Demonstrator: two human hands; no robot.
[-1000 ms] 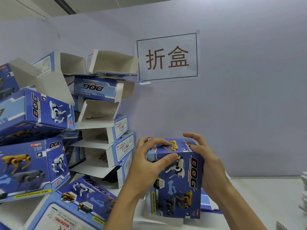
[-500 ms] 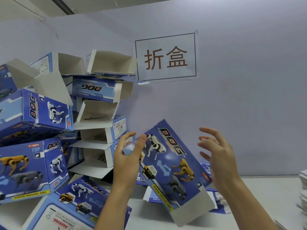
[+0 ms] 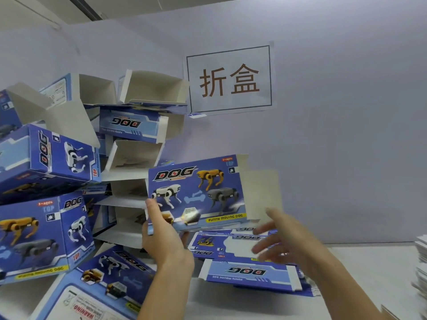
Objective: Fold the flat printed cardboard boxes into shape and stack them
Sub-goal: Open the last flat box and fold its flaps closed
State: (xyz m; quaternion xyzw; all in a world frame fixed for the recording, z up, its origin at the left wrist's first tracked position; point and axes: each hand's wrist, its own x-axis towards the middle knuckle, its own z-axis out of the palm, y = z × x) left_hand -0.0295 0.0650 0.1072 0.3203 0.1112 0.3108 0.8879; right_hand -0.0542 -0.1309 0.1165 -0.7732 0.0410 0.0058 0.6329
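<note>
A blue printed "DOG" box (image 3: pixel 198 192) hangs above the table, front face toward me, its white end flap (image 3: pixel 261 195) open on the right. My left hand (image 3: pixel 161 236) grips its lower left corner, thumb on the printed face. My right hand (image 3: pixel 284 239) hovers just below the flap with fingers spread, blurred and holding nothing. Flat unfolded boxes (image 3: pixel 249 271) lie on the table under both hands. A tall pile of folded boxes (image 3: pixel 46 227) fills the left side.
The pile of folded boxes leans against the wall, with open white ends (image 3: pixel 136 153) facing right. A paper sign (image 3: pixel 228 79) hangs on the wall. A stack of white sheets (image 3: pixel 420 269) sits at the table's right edge. The white table (image 3: pixel 360 273) runs right.
The box has swung from tilted to level with its front face toward me and risen. My left hand now holds its lower left corner; my right hand has dropped below the flap.
</note>
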